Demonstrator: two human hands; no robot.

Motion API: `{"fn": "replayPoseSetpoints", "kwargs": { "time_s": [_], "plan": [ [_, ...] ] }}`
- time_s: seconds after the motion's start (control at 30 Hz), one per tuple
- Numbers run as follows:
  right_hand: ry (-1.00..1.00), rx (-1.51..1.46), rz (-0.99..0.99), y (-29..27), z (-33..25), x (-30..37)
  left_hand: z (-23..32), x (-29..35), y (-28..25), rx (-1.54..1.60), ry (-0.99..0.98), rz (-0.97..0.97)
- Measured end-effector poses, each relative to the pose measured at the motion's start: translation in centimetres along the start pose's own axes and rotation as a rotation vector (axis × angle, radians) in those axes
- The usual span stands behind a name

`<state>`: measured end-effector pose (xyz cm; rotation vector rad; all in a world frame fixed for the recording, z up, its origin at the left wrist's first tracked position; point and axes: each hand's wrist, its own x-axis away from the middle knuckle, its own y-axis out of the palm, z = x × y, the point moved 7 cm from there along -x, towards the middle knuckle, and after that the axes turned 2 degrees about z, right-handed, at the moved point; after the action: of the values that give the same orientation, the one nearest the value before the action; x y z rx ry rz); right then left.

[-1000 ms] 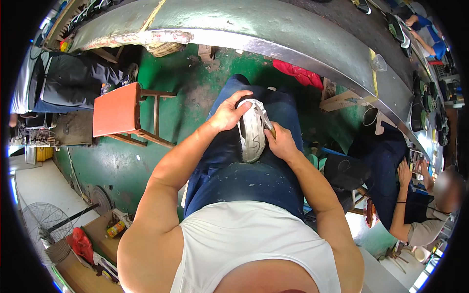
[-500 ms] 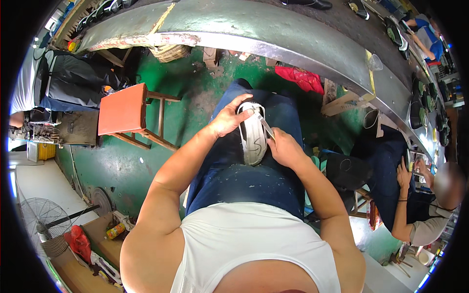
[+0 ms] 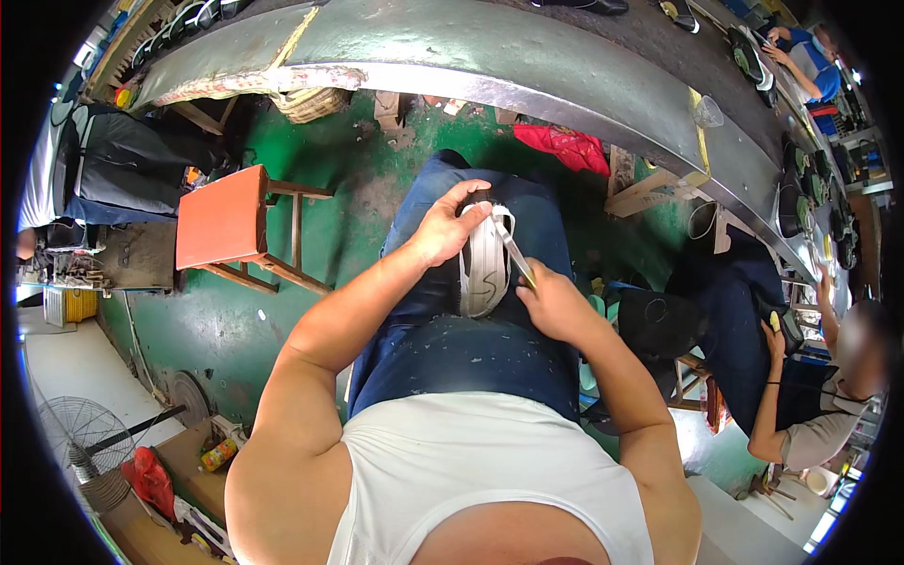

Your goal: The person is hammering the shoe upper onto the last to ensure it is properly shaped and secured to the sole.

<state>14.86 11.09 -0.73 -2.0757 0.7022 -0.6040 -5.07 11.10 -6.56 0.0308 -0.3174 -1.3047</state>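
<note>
Holding a white shoe (image 3: pixel 482 284) in the middle of the frame.
The left hand (image 3: pixel 445 229) has its grip around the shoe's upper end; the right hand (image 3: pixel 559 303) clasps a slim metal tool (image 3: pixel 514 250), tip at that end.

Shoe (image 3: pixel 483 294) was whitish with a dark curved line, trousers (image 3: pixel 461 363) dark blue with pale flecks, shirt (image 3: pixel 471 443) white, stool (image 3: pixel 221 218) orange-red, floor (image 3: pixel 254 325) green, cloth (image 3: pixel 565 148) bright red.

Glare along the bench edge (image 3: pixel 452 83), shadow beneath, fisheye-bent periphery
</note>
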Motion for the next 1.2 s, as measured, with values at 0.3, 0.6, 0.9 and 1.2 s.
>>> {"fn": "replayPoseSetpoints", "kwargs": {
  "time_s": [0.3, 0.6, 0.9, 1.2],
  "plan": [
    [0.029, -0.786, 0.066, -2.8, 3.1, 2.5, 16.2, 9.0, 3.2, -0.694, 1.023, -0.211],
    [-0.122, -0.975, 0.183, -4.8, 0.3, -0.3, 16.2, 10.5, 4.1, -0.685, 1.228, -0.262],
    [-0.074, -0.61, 0.095, -4.4, 0.2, -3.3, 6.9, 5.0, 4.9, -0.61, 0.191, -0.34],
    [0.188, -0.945, 0.163, 3.6, 9.8, -5.7, -5.1, 3.8, 4.1, -0.012, -0.273, -0.315]
  ]
}}
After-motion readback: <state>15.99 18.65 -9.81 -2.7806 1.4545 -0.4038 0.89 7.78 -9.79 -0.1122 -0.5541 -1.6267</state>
